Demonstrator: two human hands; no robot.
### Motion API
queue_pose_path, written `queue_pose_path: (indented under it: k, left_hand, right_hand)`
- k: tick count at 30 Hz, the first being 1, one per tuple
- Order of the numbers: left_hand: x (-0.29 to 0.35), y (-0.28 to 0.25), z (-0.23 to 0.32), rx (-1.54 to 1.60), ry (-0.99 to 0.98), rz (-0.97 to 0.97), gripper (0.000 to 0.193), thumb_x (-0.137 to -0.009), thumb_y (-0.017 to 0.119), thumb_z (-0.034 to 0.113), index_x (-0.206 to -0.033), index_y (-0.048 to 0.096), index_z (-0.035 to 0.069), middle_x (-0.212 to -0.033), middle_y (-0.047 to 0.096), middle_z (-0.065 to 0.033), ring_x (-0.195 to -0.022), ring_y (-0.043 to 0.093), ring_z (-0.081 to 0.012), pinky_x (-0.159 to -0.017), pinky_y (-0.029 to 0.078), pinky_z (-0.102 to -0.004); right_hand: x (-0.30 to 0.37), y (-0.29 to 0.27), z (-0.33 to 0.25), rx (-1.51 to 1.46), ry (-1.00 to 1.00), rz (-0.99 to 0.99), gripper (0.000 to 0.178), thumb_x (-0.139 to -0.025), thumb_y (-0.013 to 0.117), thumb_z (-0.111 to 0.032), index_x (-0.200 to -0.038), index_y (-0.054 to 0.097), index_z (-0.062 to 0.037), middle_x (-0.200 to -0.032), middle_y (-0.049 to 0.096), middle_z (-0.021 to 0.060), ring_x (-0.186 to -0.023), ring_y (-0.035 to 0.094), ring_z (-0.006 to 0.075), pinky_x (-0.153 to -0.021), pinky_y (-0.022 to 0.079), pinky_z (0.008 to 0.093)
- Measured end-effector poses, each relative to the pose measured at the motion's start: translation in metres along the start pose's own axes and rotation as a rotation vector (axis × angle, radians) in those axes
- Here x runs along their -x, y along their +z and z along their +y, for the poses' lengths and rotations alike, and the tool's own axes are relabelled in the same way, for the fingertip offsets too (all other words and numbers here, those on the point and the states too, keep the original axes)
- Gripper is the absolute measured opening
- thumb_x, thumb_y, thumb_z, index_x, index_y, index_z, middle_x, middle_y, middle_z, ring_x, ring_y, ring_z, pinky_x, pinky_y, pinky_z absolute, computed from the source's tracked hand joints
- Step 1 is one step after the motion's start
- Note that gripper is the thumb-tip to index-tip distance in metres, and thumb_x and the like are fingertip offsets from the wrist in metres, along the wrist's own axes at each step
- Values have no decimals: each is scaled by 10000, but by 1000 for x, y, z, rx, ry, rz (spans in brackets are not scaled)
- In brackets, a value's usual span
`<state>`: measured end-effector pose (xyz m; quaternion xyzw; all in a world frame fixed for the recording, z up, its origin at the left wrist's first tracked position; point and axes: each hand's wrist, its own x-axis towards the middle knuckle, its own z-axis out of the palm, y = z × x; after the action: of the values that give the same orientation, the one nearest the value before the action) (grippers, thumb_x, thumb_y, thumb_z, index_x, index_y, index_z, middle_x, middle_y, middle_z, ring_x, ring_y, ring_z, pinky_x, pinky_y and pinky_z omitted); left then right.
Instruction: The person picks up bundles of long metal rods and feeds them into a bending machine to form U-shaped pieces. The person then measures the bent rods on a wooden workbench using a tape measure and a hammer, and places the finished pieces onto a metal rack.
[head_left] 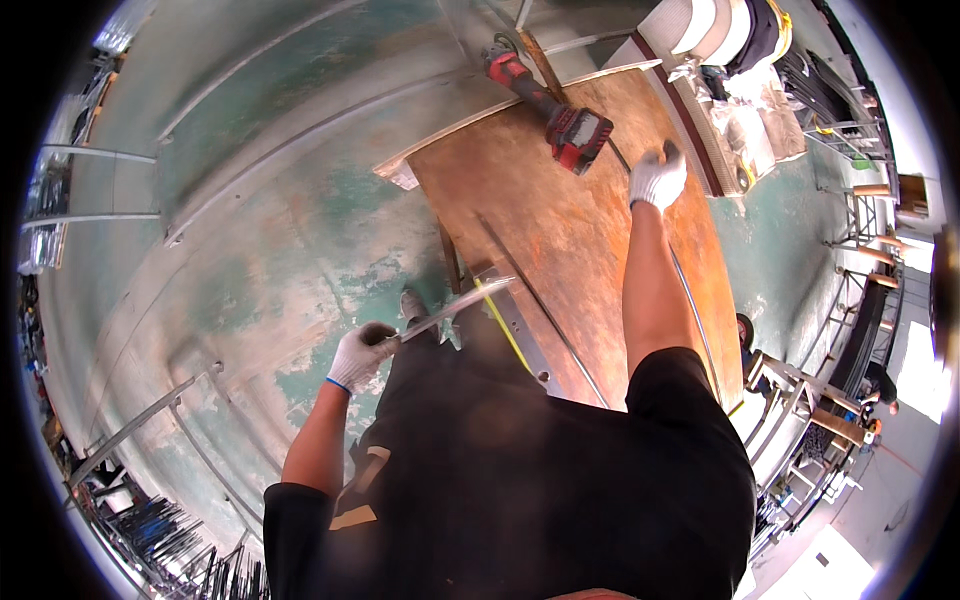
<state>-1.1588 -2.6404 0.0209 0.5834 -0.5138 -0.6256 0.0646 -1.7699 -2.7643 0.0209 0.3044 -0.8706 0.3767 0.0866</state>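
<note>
My left hand [365, 356], in a white glove with grey fingertips, is closed on one end of a flat metal strip [458, 304]. The strip slants up to the right, its far end over the table's near left edge. Above the right side of the brown table [580, 240], my right hand [658, 178] wears a matching glove, with thumb and fingers apart and nothing visible between them. A thin metal rod [693, 305] runs beneath that forearm. Left of the right hand, a red and black cordless angle grinder [555, 112] lies at the table's far edge.
Another dark rod [540, 308] lies across the tabletop. A yellow strip [503, 325] shows beside a grey metal plate at the near edge. Wrapped rolls and a box [690, 125] stand at the far right. Metal frames [130, 430] stand on the left, and racks [820, 400] on the right.
</note>
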Motion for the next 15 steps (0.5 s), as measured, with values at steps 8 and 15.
queue_pose_path:
  k: [8, 15]
  left_hand:
    - [34, 1, 8, -53, -174, 248, 267, -965, 785, 201, -1097, 754, -29, -986, 782, -80, -932, 705, -141, -888, 568, -331]
    - [68, 0, -65, 167, -254, 430, 279, -969, 779, 209, -1075, 750, -48, -965, 774, -92, -894, 704, -144, -846, 573, -315]
  right_hand:
    - [-10, 58, -210, 649, -415, -1035, 648, -836, 795, -539, -1309, 737, -100, -1290, 757, 169, -1204, 724, 342, -1026, 563, 470]
    - [2, 115, -189, 778, -398, -997, 433, -919, 623, -230, -1294, 748, -52, -1337, 722, 216, -1261, 703, 367, -1036, 563, 476]
